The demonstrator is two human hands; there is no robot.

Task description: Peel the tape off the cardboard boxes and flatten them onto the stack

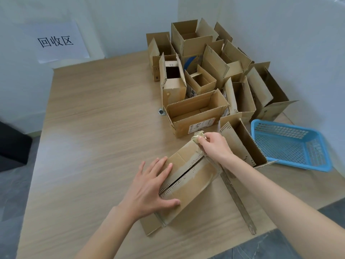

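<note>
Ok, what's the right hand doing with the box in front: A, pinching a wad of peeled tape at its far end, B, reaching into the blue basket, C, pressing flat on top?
A: the right hand pinches the crumpled tape at the box's far end.

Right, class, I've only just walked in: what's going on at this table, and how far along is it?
A person is stripping tape from a cardboard box lying on the wooden table. The left hand presses flat on the box to steady it, while the right hand pinches a wad of tape at the far end. A long peeled strip trails beneath the right forearm. Many open boxes wait behind, beside a blue basket.
</note>
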